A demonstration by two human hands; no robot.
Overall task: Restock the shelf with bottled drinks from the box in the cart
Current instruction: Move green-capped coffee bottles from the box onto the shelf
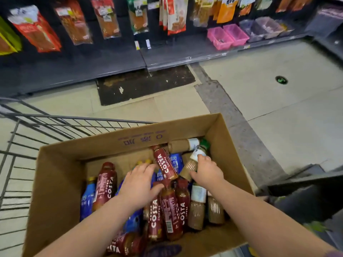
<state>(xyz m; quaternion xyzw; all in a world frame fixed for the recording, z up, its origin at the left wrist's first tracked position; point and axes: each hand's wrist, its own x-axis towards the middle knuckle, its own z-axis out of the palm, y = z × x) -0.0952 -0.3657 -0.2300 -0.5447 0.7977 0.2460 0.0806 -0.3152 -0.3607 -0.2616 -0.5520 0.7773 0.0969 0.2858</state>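
I look down into the cardboard box (55,182) in the wire cart (22,145): red Costa coffee bottles (168,206), blue bottles (87,199) and tan bottles lie jumbled inside. My left hand (138,180) rests spread and flat on the pile, gripping nothing. My right hand (207,170) closes around a tan green-capped bottle (196,154) near the far right corner. Beyond, pink bins (227,37) sit on the low shelf (185,52).

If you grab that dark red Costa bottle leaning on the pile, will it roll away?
Probably. The Costa bottle is round and rests slanted on other bottles in the box, so it may slide. It looks full, so fairly heavy.
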